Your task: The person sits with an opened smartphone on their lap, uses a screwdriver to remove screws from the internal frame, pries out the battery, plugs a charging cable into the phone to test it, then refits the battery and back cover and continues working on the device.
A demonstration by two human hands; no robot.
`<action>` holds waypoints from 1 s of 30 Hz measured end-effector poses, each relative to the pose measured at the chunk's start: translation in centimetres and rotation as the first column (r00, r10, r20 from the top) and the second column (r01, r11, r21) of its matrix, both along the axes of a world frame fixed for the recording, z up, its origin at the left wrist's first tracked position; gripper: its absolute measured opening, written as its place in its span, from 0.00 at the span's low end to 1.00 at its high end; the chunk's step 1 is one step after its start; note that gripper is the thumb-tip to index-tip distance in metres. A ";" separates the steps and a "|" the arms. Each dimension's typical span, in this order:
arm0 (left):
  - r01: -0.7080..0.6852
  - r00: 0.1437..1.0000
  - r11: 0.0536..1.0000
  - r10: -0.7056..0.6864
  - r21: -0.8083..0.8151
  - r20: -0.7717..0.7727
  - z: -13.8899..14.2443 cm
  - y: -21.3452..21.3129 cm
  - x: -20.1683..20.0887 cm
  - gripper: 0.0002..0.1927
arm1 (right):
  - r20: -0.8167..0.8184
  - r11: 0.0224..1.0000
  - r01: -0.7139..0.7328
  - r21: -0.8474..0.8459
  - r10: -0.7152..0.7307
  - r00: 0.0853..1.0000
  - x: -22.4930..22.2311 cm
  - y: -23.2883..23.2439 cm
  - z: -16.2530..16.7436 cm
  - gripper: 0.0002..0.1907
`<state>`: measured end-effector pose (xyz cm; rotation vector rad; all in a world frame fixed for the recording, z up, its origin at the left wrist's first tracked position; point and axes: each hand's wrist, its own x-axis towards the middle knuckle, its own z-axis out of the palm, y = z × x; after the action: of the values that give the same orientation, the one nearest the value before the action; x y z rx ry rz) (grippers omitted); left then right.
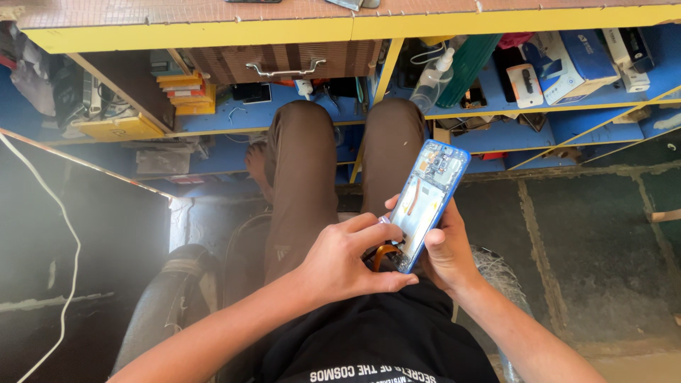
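Seated, we hold an opened blue phone (428, 200) over our lap, right hand (448, 250) clasped around its frame. Left hand (340, 262) fingers pinch together at its lower end, seemingly working an orange part (384, 253) there; the next move calls for a gentle, steady touch.

Blue-and-white rectangular cardboard box (571, 64) on blue shelf (496, 113), upper right. White box with dark end (628, 53) just right of it. Stack of orange and yellow flat packets (186, 92) on left shelf, beside brown drawer (284, 60).
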<state>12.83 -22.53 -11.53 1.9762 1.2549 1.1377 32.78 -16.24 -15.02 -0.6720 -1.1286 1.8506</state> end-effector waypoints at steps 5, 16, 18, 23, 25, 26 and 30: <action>-0.018 0.997 0.993 0.010 -0.113 -0.077 1.0 -0.6 0.2 0.28 | -0.050 0.998 -0.059 -0.025 0.058 0.997 0.1 0.2 0.1 0.54; -0.053 0.986 0.998 0.046 -0.039 -0.163 4.6 -0.7 -0.7 0.23 | -0.040 0.993 -0.050 -0.111 0.046 0.998 0.1 1.6 1.1 0.47; -0.012 1.000 0.994 0.014 -0.111 0.019 4.7 -0.4 -1.1 0.16 | 0.004 0.992 -0.047 -0.119 0.047 0.999 0.2 1.6 1.1 0.44; -0.036 0.981 0.978 0.074 -0.205 0.178 3.8 0.2 -1.4 0.07 | -0.023 0.968 -0.128 -0.216 0.126 0.992 0.4 1.6 0.3 0.41; -0.089 0.973 0.983 0.121 -0.160 0.197 3.2 0.3 -1.5 0.06 | -0.048 0.952 -0.171 -0.253 0.164 0.985 0.5 1.5 0.1 0.40; -0.113 0.969 0.978 0.147 -0.173 0.199 3.0 0.5 -1.7 0.06 | -0.060 0.953 -0.172 -0.250 0.162 0.985 0.5 1.4 0.0 0.37; -0.145 0.947 0.974 0.188 -0.177 0.260 1.8 1.3 -2.1 0.07 | -0.098 0.943 -0.189 -0.272 0.169 0.981 0.5 1.3 0.2 0.34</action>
<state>10.77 -21.26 -9.73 1.5597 1.3353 1.3023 33.29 -14.95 -14.87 -0.6706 -0.9121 2.2002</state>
